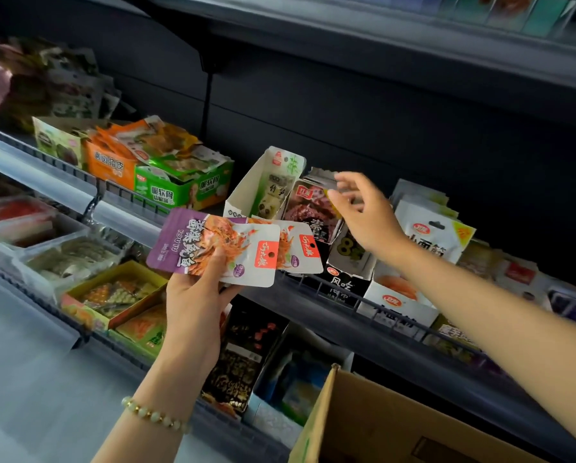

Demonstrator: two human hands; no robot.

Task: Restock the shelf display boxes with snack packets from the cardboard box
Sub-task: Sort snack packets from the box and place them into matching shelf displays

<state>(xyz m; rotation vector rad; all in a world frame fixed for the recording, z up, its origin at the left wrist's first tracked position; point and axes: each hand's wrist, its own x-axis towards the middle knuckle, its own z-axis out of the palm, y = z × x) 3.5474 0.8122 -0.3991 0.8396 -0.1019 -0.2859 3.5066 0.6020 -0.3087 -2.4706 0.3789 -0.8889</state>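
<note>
My left hand [196,295] grips a small fan of purple-and-white snack packets [226,248] in front of the middle shelf. My right hand [363,212] reaches over a dark red-brown display box [308,208], and its fingertips pinch the top edge of a packet [321,177] standing in that box. A white, nearly empty display box with green print [266,182] stands just left of it. The open cardboard box [363,426] sits at the bottom right, below my right forearm.
Green and orange display boxes [166,175] full of packets stand to the left on the same shelf. White packets [430,232] and a black box [343,285] fill the right. A wire rail [373,295] runs along the shelf front. Lower shelves hold more boxes [113,295].
</note>
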